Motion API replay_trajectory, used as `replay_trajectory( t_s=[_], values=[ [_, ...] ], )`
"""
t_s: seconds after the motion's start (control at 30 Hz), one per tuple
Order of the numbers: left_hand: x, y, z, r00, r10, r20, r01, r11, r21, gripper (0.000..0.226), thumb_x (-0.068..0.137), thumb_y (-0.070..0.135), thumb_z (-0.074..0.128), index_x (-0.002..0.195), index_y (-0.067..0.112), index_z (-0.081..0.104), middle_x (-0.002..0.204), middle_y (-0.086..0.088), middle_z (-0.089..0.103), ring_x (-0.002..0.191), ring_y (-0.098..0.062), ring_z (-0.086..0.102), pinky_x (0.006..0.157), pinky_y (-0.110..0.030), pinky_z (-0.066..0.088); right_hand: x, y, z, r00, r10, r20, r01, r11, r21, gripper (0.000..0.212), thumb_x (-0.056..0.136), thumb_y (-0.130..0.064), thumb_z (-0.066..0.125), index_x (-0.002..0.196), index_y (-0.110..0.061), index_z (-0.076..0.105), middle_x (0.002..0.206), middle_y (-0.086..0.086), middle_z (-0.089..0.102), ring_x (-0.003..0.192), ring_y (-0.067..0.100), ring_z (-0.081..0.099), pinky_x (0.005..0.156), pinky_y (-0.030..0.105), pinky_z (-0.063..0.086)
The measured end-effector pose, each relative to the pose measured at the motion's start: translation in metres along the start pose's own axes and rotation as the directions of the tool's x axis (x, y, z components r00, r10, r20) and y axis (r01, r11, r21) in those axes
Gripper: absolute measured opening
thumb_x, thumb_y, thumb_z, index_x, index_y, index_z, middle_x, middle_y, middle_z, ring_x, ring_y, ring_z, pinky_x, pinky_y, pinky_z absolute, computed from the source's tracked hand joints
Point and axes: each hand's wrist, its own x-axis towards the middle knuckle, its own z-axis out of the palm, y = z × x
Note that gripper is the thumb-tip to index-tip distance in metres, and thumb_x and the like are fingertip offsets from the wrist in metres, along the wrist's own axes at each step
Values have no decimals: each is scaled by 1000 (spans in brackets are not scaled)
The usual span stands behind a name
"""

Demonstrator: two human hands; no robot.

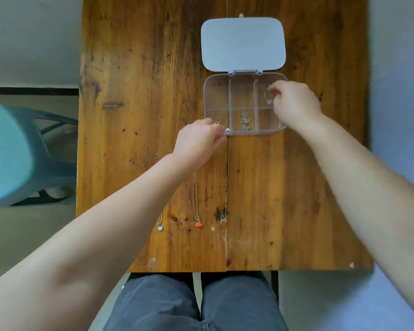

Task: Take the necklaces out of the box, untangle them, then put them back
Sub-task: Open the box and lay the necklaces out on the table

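Clear box (pixel 245 133) was steadied by the left grip (pixel 197 139); the right grip (pixel 294 101), pinched on a chain (pixel 268 97) beneath it, should lift slowly.

Soft, even daylight with faint shadows. The table (pixel 153 91) shows mild sheen, no hard glare. Wide-angle distortion stretches the forearms at the lower corners. The right hand (pixel 294 101) is slightly motion-blurred; detail is soft overall.

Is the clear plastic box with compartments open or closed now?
Open. The clear plastic compartment box has its grey-white lid folded back flat on the wooden table.
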Motion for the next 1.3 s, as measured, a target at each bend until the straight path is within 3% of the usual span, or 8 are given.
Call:
replay_trajectory(
  t_s=[0.13,0.33,0.6,0.8,0.9,1.07,1.17,1.3],
  values=[
    [3,4,5,995,-84,-54,83,996,-24,23,92,28,57,96,11,72,85,-7,69,79,-25,62,63,-35,54,30,-9,-3,965,-81,251,194,864,-465,27,88,-1,43,107,-7,62,98,13,62,84,33,57,61,33,41],
    [-1,8,9,982,-164,-91,162,986,-28,20,90,29,59,95,14,72,87,-5,69,84,-24,63,61,-30,47,30,-16,-6,914,-119,387,344,732,-588,10,88,-5,47,87,-8,56,73,8,48,73,27,48,61,33,38],
    [4,26,-9,975,-224,-15,224,974,28,29,91,23,54,118,13,59,101,-10,63,94,-28,57,68,-35,45,10,2,-32,937,-314,156,307,949,68,13,92,-16,56,101,-11,64,100,5,65,89,21,60,68,27,48],
    [17,79,-39,986,-47,162,136,785,-605,21,92,20,56,108,14,66,115,-1,62,99,-7,55,80,-14,42,-54,-4,-58,889,-387,244,-20,500,866,7,93,-18,57,94,-24,60,68,-6,59,57,9,55,45,16,44],
    [7,71,-46,934,7,357,236,738,-632,31,96,29,49,75,15,66,71,-3,64,53,-5,45,54,-18,38,-75,4,-55,901,-314,299,-243,207,948,11,96,-12,50,92,-20,56,61,-4,60,47,8,52,38,14,38],
    [-16,28,-48,786,132,604,451,545,-706,32,98,32,43,73,17,56,59,2,50,61,-14,47,80,-38,44,-116,16,-27,904,-239,354,-387,-106,916,12,93,-18,52,85,-20,60,76,-1,70,65,7,65,44,15,47],
    [-20,11,-44,744,125,656,513,523,-681,32,98,31,45,71,18,57,57,4,48,58,-13,49,78,-34,50,-144,14,5,907,-73,415,-418,-37,908,16,94,-14,56,81,-21,61,73,1,68,60,8,61,42,16,45],
    [-17,-4,-29,765,-45,642,400,815,-419,32,93,38,52,72,15,61,60,5,55,57,-11,49,65,-28,43,-191,8,55,854,154,497,-519,204,830,8,93,-14,56,99,-18,55,84,2,72,65,10,66,47,19,49]
  ],
)
